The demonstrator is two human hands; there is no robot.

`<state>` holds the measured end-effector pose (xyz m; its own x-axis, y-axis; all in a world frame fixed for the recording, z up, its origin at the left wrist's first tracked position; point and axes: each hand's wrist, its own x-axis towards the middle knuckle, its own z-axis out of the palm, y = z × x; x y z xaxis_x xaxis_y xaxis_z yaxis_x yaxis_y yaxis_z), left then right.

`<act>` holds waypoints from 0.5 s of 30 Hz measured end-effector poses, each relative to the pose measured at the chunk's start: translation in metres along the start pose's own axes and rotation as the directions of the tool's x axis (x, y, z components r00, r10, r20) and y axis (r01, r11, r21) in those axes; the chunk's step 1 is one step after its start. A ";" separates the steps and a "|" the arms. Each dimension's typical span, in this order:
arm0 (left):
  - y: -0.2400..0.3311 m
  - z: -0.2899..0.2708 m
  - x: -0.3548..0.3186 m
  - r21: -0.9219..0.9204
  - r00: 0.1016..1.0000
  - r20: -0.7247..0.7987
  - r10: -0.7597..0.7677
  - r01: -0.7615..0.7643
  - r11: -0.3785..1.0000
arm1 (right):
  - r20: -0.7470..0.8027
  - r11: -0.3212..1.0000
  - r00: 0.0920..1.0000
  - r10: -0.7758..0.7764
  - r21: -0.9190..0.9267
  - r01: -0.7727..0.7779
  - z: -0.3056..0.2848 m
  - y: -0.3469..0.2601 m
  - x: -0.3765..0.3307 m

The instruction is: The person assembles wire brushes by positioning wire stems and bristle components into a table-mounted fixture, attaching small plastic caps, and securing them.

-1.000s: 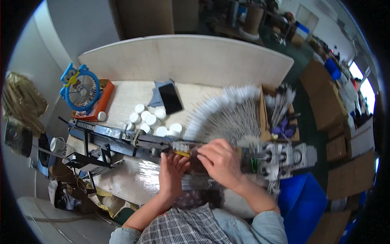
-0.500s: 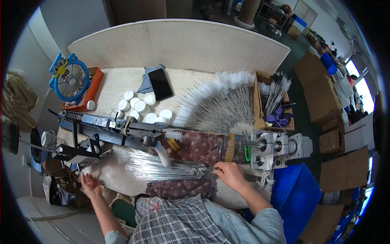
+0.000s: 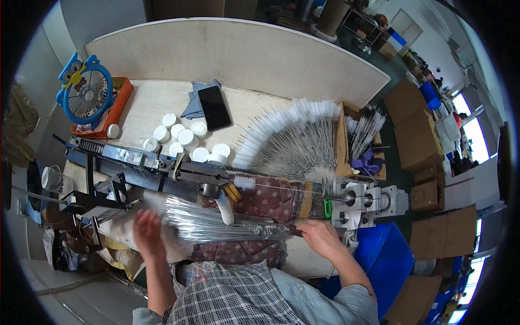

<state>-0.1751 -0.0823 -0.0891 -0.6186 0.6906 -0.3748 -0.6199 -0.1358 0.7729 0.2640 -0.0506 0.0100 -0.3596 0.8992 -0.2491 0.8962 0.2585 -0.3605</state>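
A bundle of shiny metal wires (image 3: 197,221) lies on the brown dotted cloth (image 3: 265,201) in front of me. My right hand (image 3: 320,237) is at the bundle's right end, thumb and fingers pinched together; whatever lies between them is too small to make out. Smeared by motion, my left hand (image 3: 149,234) is just left of the bundle's loose ends. Behind the bundle, a small white-bristled brush (image 3: 245,182) sits by the clamp end of the bench machine (image 3: 200,172). Its thin stem runs toward the metal chuck (image 3: 349,199) at right. A white-handled lever (image 3: 224,210) points toward me.
Finished-looking white brushes (image 3: 295,135) fan out behind, beside a cardboard box (image 3: 342,143). Several white round tubs (image 3: 188,139), a black phone (image 3: 214,108) and a blue fan (image 3: 88,95) stand farther back. A blue bin (image 3: 382,249) is at right.
My left hand has moved right, from the machine's left end toward the wires. The lever's handle and brush have shifted slightly right. My right hand stays near the bundle's end.
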 end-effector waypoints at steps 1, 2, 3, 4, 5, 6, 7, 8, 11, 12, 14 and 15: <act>-0.007 0.023 -0.010 0.096 0.985 0.160 -0.069 0.054 0.994 | 0.033 0.999 0.999 0.014 -0.050 -0.012 -0.002 -0.001 -0.001; -0.003 0.071 -0.042 0.148 0.972 0.175 -0.160 0.134 0.980 | 0.064 0.995 0.998 0.027 -0.094 -0.021 0.002 0.000 0.000; -0.014 0.088 -0.048 0.192 0.927 0.285 -0.246 0.196 0.962 | 0.064 0.996 0.998 0.018 -0.084 -0.013 0.006 0.001 0.000; -0.028 0.105 -0.051 0.302 0.863 0.404 -0.304 0.188 0.935 | 0.000 0.998 1.000 0.024 -0.066 -0.024 0.010 0.000 -0.001; -0.045 0.109 -0.052 0.459 0.791 0.413 -0.451 0.246 0.854 | -0.065 0.999 0.998 0.019 -0.042 -0.022 0.015 0.000 0.000; -0.053 0.138 -0.076 0.439 0.810 0.365 -0.458 0.284 0.852 | -0.059 0.999 0.998 0.007 -0.038 -0.009 0.020 -0.002 -0.001; -0.054 0.165 -0.099 0.504 0.920 0.249 -0.304 0.145 0.851 | -0.074 0.997 0.994 0.075 -0.006 -0.075 0.020 -0.006 -0.002; -0.042 0.177 -0.116 0.499 0.925 0.244 -0.290 0.136 0.856 | -0.090 0.991 0.987 0.132 0.031 -0.130 0.022 -0.006 -0.002; 0.018 0.210 -0.131 -0.039 0.614 0.455 -0.645 0.737 0.674 | -0.033 0.984 0.984 0.176 0.015 -0.176 0.019 -0.010 -0.005; 0.045 0.208 -0.118 -0.242 0.587 0.518 -0.622 0.798 0.552 | -0.028 0.982 0.981 0.189 0.012 -0.189 0.014 -0.012 -0.017; 0.061 0.190 -0.100 -0.127 0.475 0.620 -0.624 0.846 0.518 | -0.134 0.982 0.984 0.115 -0.137 -0.133 0.000 -0.008 -0.024; 0.052 0.177 -0.098 -0.022 0.554 0.559 -0.617 0.753 0.657 | -0.139 0.953 0.974 0.177 -0.223 -0.205 -0.016 -0.005 -0.030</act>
<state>-0.0608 -0.0316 0.0782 0.3091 0.8637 -0.3981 -0.8841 0.4152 0.2143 0.2749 -0.0736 0.0336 -0.1555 0.9709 -0.1819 0.9858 0.1408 -0.0917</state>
